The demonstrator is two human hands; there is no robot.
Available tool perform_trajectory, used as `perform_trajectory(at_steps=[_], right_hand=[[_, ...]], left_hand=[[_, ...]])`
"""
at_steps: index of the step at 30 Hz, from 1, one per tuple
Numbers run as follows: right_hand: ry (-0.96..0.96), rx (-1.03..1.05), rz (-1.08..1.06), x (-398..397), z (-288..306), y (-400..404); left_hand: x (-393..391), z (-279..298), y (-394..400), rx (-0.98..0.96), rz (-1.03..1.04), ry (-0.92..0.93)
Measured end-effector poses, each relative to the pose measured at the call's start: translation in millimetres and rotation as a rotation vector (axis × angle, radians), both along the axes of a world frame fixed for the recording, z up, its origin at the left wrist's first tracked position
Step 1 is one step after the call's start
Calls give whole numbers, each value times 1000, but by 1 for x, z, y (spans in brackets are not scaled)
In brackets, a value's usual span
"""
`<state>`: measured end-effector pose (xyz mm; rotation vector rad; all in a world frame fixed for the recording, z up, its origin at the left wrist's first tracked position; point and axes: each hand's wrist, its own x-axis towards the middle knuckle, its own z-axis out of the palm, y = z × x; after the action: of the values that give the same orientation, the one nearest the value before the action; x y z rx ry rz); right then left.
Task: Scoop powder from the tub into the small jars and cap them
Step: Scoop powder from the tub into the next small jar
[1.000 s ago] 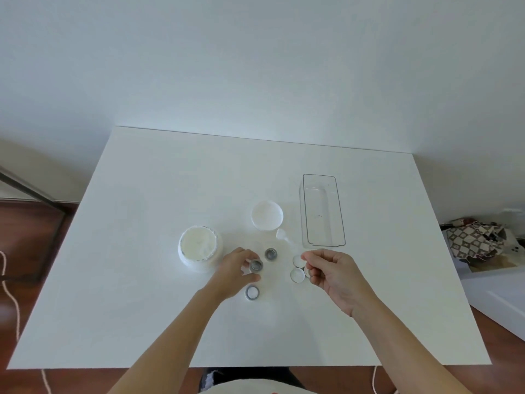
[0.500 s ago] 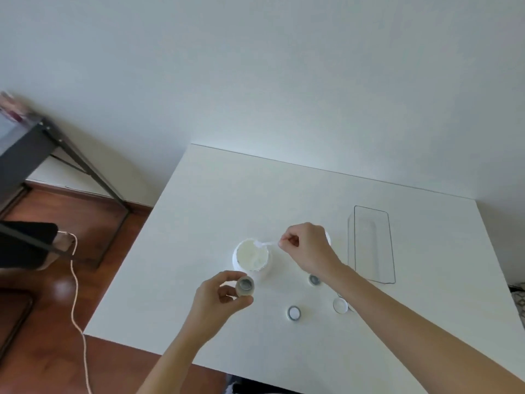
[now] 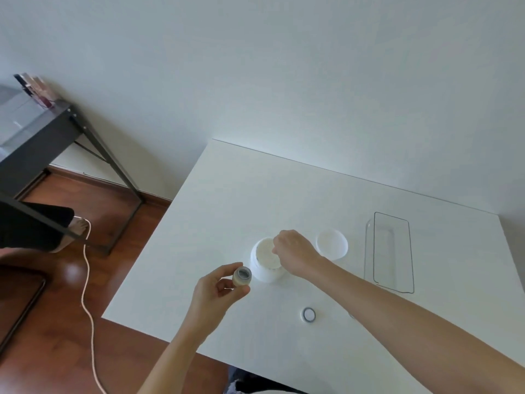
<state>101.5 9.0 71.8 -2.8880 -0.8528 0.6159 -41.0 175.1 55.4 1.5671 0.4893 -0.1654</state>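
Observation:
A white tub (image 3: 262,258) of powder stands open on the white table (image 3: 233,194). My right hand (image 3: 294,255) is closed over the tub's mouth, fingers pointing down into it; the small white scoop it held a moment ago is hidden under the hand. My left hand (image 3: 217,292) holds a small open jar (image 3: 242,276) just left of the tub, its mouth turned toward me. Another small jar (image 3: 308,314) stands on the table nearer to me. The tub's white lid (image 3: 331,243) lies to the right of the tub.
A clear rectangular tray (image 3: 392,253) lies at the right of the table. Left of the table are a wooden floor, a pale cable (image 3: 86,280), a dark metal desk (image 3: 37,132) and a person's bare foot (image 3: 76,227).
The view has swung left. My left hand has lifted a small jar off the table. My right hand took up the scoop and has dipped down into the tub.

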Motion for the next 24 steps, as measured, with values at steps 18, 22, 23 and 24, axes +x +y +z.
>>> perform_trajectory(at_steps=[18, 22, 23, 24], right_hand=[[379, 508, -692, 10, 36, -58], [486, 602, -697, 9, 52, -59], [511, 623, -698, 8, 56, -57], [524, 629, -696, 7, 58, -56]], left_hand=[[39, -3, -19, 25, 23, -35], [52, 1, -30, -9, 9, -51], [55, 3, -32, -23, 4, -56], [57, 5, -34, -39, -2, -63]])
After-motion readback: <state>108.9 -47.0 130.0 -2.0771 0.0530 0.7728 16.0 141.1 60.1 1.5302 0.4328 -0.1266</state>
